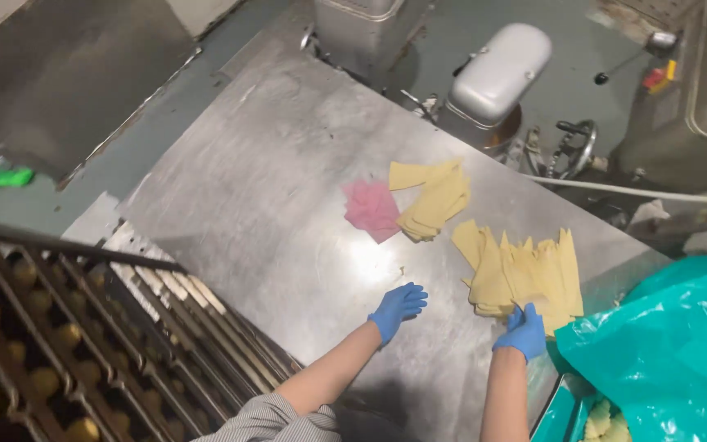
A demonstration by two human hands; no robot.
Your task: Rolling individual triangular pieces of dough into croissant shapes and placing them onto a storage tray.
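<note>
On the table [272, 205], 3 paper piles: 1 [371, 209] left of 2 [435, 196] [525, 274].

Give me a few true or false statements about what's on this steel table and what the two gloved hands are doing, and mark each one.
1. Both hands wear blue gloves. True: the left hand and the right hand are both gloved in blue.
2. The right hand touches the near pile of yellow sheets. True.
3. The left hand holds the pink sheets. False: it is spread open above the steel table, apart from them.
4. The pink sheets lie beside a second yellow stack. True.
5. The teal plastic bag sits at the table's far left. False: it is at the near right, by the right hand.
</note>
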